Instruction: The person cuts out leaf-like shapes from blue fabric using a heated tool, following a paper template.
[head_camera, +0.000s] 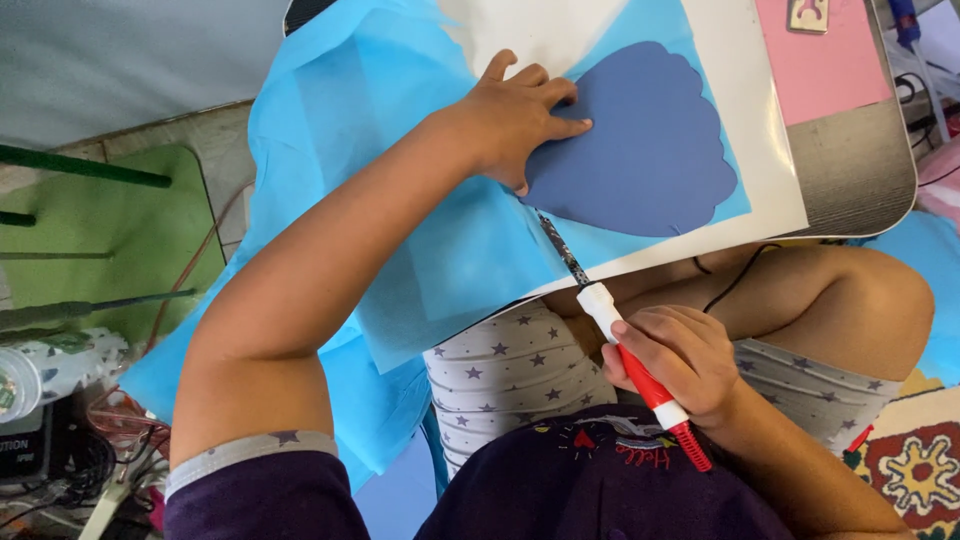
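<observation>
Propped across the person's lap, a white board (770, 150) carries light blue fabric (400, 200) and a dark blue scalloped shape (640, 140), and its top edge runs out of view along with a pink sheet (820, 60) at the far corner. Left hand (515, 120) lies flat with fingers spread on the scalloped shape's left edge, while the right hand (675, 365) is closed round a red-and-white heated cutting tool (630, 350) whose thin tip meets the fabric just below that shape, though the exact contact point is hard to make out. Fabric spills over the board's near-left edge toward a green mat (110, 230) and cluttered cables (90, 460), leaving little free room on that side.
</observation>
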